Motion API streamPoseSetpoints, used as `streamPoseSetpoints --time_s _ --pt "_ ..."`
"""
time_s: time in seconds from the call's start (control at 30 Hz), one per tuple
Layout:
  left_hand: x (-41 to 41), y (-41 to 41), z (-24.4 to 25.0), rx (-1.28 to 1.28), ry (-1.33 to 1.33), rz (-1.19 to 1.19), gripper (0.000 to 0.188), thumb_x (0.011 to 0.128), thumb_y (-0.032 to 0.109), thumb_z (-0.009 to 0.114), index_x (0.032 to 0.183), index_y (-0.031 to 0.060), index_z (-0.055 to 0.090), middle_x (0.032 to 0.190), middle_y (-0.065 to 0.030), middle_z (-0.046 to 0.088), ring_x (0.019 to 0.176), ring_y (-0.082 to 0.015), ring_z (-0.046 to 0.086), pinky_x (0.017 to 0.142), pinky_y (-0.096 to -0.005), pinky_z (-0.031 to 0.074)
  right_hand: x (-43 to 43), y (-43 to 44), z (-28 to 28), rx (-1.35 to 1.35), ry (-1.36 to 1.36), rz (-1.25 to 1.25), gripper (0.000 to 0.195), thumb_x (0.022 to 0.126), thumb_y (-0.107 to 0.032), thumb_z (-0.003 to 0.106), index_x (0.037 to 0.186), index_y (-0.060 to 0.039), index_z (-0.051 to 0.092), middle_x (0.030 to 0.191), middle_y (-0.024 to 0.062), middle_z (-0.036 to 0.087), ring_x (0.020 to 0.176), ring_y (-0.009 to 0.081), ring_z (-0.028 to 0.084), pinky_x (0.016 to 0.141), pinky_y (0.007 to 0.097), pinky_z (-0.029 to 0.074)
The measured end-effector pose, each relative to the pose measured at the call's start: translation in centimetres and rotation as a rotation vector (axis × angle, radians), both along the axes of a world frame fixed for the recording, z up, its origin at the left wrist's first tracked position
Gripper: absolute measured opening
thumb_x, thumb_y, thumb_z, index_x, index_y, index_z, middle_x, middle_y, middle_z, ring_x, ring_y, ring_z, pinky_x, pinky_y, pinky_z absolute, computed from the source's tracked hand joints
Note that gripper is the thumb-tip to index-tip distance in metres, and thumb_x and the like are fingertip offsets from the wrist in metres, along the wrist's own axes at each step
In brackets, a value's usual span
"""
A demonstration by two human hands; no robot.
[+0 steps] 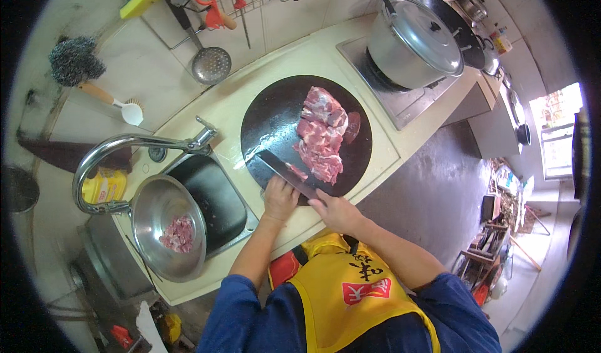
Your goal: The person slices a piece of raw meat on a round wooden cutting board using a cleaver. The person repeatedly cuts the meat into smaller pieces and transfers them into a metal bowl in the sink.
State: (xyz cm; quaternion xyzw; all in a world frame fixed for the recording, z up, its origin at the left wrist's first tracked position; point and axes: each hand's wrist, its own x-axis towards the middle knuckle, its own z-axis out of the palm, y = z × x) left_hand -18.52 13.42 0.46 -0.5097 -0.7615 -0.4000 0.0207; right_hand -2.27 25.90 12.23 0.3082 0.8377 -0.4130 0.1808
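Observation:
My right hand (340,213) grips the handle end of a kitchen knife (286,173), its broad dark blade pointing up and left across a round dark cutting board (265,113). A thin strip of raw meat (297,171) lies along the blade's far side. Close against the near side of the blade is my left hand (281,199), fingers curled at the board's front edge; whatever is beneath them is hidden. Large pieces of raw red meat (321,134) form a row on the board's right half, and a darker flat slice (352,127) rests beside them.
Left of the board is a sink (220,207), with a steel bowl (143,226) of cut meat (178,234) over its left side. A curved faucet (136,140) arches above. A lidded pot (399,48) stands on the cooktop (399,106). A skimmer (211,65) hangs on the wall.

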Motion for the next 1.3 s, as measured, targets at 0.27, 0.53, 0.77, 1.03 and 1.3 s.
streamPoseSetpoints --time_s 0.27,0.53,0.77,1.03,1.3 --pt "0.1 0.1 -1.1 0.025 -0.001 0.022 0.033 0.077 0.01 0.082 0.11 0.0066 0.076 0.115 -0.0147 0.07 0.108 -0.0391 0.066 0.094 -0.0483 0.055 5.2 0.6 1.7 0.009 -0.161 -0.004 0.069 0.112 -0.057 0.042 0.155 -0.0034 0.05 0.113 0.0349 0.073 0.107 0.052 0.071 0.094 0.0583 0.057" --pt "-0.3 0.1 0.7 0.024 -0.004 -0.024 0.031 0.084 0.006 0.081 0.114 0.0035 0.073 0.116 -0.0137 0.069 0.108 -0.0372 0.066 0.095 -0.0474 0.056 -8.5 5.9 0.0 -0.453 -0.063 -0.176 0.07 0.109 -0.067 0.043 0.127 -0.0046 0.068 0.073 0.0108 0.062 0.054 0.0247 0.059 0.049 0.0407 0.048" --pt "-0.1 -1.8 3.4 0.037 0.002 -0.012 0.034 0.086 0.004 0.079 0.119 0.001 0.073 0.117 -0.0144 0.069 0.108 -0.037 0.067 0.097 -0.0457 0.056 0.6 9.6 0.2 -0.63 0.079 -0.53 0.072 0.108 -0.072 0.042 0.096 -0.0049 0.067 0.063 0.0027 0.049 0.048 0.0136 0.047 0.045 0.0337 0.043" --pt "-0.7 -1.5 1.4 -0.08 -0.002 -0.084 0.037 0.082 0.006 0.081 0.117 0.0039 0.073 0.119 -0.0154 0.07 0.108 -0.0386 0.067 0.095 -0.0472 0.056 1.7 1.1 2.9 0.06 0.004 0.012 0.07 0.109 -0.062 0.046 0.147 -0.0045 0.061 0.108 0.0333 0.074 0.104 0.0514 0.072 0.096 0.0563 0.057" --pt "-0.8 -1.1 -0.3 0.006 0.0 -0.061 0.037 0.08 0.007 0.082 0.116 0.0046 0.075 0.12 -0.0163 0.07 0.11 -0.0405 0.066 0.095 -0.0485 0.056 5.2 0.2 3.1 -0.008 -0.135 0.014 0.074 0.11 -0.062 0.043 0.156 -0.0047 0.05 0.107 0.0349 0.074 0.105 0.0515 0.072 0.096 0.0576 0.056"
